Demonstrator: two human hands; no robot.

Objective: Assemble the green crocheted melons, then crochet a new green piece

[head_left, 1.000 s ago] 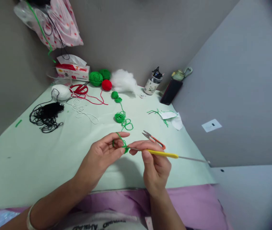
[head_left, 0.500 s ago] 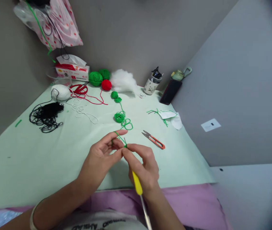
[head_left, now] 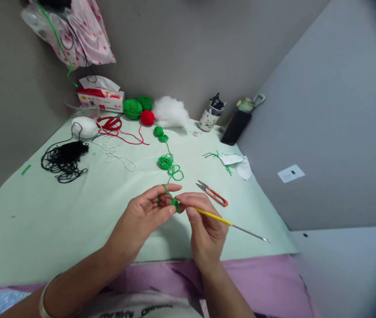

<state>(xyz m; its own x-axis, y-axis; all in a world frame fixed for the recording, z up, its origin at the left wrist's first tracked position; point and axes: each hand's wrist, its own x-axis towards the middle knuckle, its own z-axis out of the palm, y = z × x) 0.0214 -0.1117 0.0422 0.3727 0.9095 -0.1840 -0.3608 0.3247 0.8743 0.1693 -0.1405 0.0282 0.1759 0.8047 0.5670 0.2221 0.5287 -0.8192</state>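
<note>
Left hand [head_left: 144, 216] pinches a tiny green crochet piece [head_left: 175, 203] just above the worktop [head_left: 75, 212], right hand [head_left: 204, 229] closed around the yellow hook [head_left: 217, 217], tip seemingly in the stitches, and only a small nub is made, with loose green yarn [head_left: 166, 162] trailing behind.

Bare table [head_left: 58, 221] left of the left hand [head_left: 143, 216] is a wide open lane, with the black yarn tangle [head_left: 63, 160] well back. Ahead, a green strand [head_left: 167, 189] runs up to loose green yarn [head_left: 168, 164], and thread snips [head_left: 212, 193] lie just beyond the right hand [head_left: 204, 229]. The right side is tight: the crochet hook [head_left: 222, 220] sticks out toward the grey wall [head_left: 323, 132].
</note>
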